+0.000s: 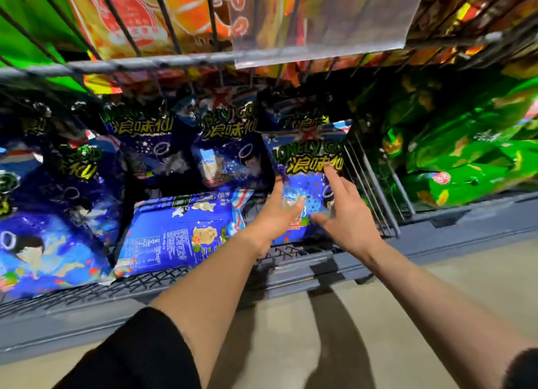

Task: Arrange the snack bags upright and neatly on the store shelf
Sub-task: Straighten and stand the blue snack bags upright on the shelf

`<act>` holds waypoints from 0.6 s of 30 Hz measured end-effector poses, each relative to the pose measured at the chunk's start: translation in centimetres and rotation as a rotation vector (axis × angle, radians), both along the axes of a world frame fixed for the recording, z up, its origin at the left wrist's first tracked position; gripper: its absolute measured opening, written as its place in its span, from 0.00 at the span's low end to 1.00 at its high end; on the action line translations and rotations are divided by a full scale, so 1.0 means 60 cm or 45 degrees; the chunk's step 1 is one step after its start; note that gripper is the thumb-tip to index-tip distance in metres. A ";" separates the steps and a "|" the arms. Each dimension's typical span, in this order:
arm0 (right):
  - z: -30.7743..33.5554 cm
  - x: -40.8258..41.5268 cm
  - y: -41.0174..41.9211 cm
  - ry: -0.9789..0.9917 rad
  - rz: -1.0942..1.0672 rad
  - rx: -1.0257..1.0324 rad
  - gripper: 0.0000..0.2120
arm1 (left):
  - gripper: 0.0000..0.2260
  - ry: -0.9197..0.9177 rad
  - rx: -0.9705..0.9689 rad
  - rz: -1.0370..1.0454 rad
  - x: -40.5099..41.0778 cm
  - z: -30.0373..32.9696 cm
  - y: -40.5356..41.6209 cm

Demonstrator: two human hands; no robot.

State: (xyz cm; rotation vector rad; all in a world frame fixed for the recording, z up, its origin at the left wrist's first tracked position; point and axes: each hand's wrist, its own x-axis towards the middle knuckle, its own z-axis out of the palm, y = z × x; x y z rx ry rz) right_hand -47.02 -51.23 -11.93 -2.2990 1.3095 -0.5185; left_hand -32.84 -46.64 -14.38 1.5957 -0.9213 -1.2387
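An upright blue snack bag (305, 158) with yellow lettering stands at the right end of the blue section, against the wire divider (371, 184). My left hand (276, 214) touches its lower left side with the thumb up and the fingers fairly straight. On the bag's front rests my right hand (346, 214), fingers spread and index finger pointing up at the lettering. Another blue bag (180, 231) lies flat on the mesh shelf (139, 284), back side up, just left of my left hand. Several more blue bags (230, 152) stand behind and to the left, some leaning.
Green snack bags (454, 161) are piled right of the divider. Directly overhead, a wire shelf (145, 64) holds orange bags (131, 18) and a clear label holder (320, 21). The shelf's grey front rail (305, 275) runs below my wrists, with beige floor beneath.
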 end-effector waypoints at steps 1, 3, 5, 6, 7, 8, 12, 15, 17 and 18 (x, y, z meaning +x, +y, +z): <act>0.000 0.001 0.001 0.004 -0.004 -0.002 0.45 | 0.37 0.065 0.008 -0.001 0.005 -0.003 0.006; -0.002 0.005 0.007 0.037 -0.029 -0.011 0.45 | 0.39 0.103 -0.009 0.045 0.009 -0.008 0.018; 0.000 0.016 0.015 0.047 -0.097 -0.076 0.42 | 0.38 0.049 -0.030 0.109 0.006 -0.005 0.029; 0.003 0.023 0.020 0.019 -0.138 -0.153 0.39 | 0.36 0.016 -0.033 0.147 0.008 -0.001 0.034; 0.008 0.033 0.025 -0.022 -0.177 -0.256 0.35 | 0.32 -0.023 -0.029 0.199 0.018 0.005 0.041; 0.013 0.046 0.031 -0.058 -0.208 -0.374 0.31 | 0.27 -0.060 -0.032 0.264 0.033 0.010 0.049; 0.027 0.125 0.072 -0.178 -0.101 -0.479 0.20 | 0.12 -0.264 -0.146 0.580 0.127 0.025 0.117; 0.019 0.198 0.116 -0.103 0.079 -0.021 0.17 | 0.17 -0.657 0.007 0.724 0.208 0.017 0.190; 0.007 0.232 0.132 0.108 0.115 0.241 0.27 | 0.29 -0.733 0.263 0.730 0.251 -0.001 0.228; 0.002 0.243 0.136 0.220 0.117 0.365 0.36 | 0.35 -0.640 0.348 0.712 0.262 -0.005 0.240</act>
